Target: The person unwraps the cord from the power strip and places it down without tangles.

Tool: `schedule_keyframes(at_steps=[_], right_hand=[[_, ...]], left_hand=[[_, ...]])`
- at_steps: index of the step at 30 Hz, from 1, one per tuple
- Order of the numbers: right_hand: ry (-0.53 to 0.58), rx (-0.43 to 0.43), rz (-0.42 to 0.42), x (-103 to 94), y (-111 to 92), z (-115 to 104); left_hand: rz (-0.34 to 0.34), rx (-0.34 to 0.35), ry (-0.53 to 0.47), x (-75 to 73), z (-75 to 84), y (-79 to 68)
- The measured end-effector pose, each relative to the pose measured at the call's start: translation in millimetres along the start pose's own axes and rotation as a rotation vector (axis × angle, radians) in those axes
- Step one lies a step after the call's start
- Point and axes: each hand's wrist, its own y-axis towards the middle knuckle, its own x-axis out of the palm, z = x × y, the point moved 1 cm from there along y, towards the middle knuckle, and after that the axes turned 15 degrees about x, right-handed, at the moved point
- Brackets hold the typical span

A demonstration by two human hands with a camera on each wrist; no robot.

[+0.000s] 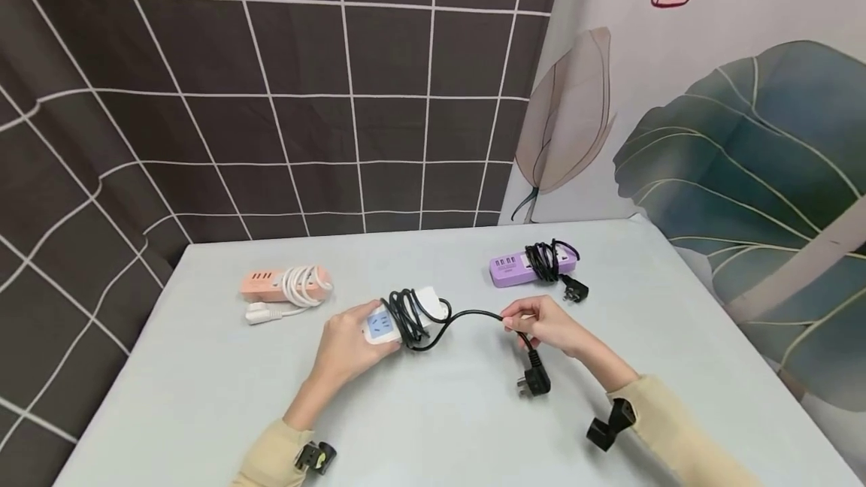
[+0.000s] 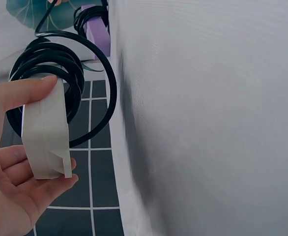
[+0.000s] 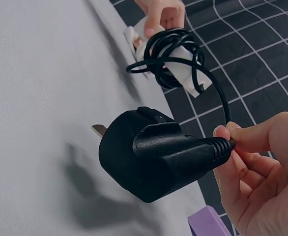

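My left hand grips one end of a white power strip, thumb on one side and fingers on the other, as the left wrist view also shows. A black cord is coiled round the strip's middle. From the coil a loose length runs right to my right hand, which pinches the cord between thumb and fingertips just behind the plug. The black plug hangs below those fingers, its metal prongs pointing away from the hand. Both strip and plug appear held above the tabletop, with shadows beneath them.
An orange power strip wrapped in white cord lies at the back left of the white table. At the back right lies a purple power strip with black cord. A dark gridded curtain hangs behind.
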Motion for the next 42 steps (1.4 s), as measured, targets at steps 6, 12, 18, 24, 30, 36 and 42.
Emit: schedule_keyframes(at_steps=[6, 12, 18, 24, 30, 36, 42], right_hand=[[-0.038, 0.017, 0.011, -13.1, 2, 0], [-0.044, 0.035, 0.026, -22.0, 0, -3], [-0.012, 0.04, 0.055, -19.1, 2, -2], [0.013, 0.038, 0.097, -18.3, 8, 0], [0.027, 0.044, 0.11, -17.9, 16, -1], [0.044, 0.057, 0.133, -18.7, 20, 0], [0.043, 0.05, 0.162, -20.2, 21, -5]], left_hand=[[0.029, -0.021, -0.035, 8.2, 4.3, -0.8], [0.042, -0.019, -0.03, 14.3, 5.1, 0.6], [0.027, -0.01, -0.016, 11.5, 1.7, 1.7], [0.02, -0.004, -0.007, 6.0, -0.4, 2.0], [0.01, -0.01, -0.013, 2.5, -1.7, 2.4], [-0.007, -0.009, -0.023, 2.3, -1.1, 2.2], [-0.011, 0.001, -0.031, 3.3, 0.4, 2.5]])
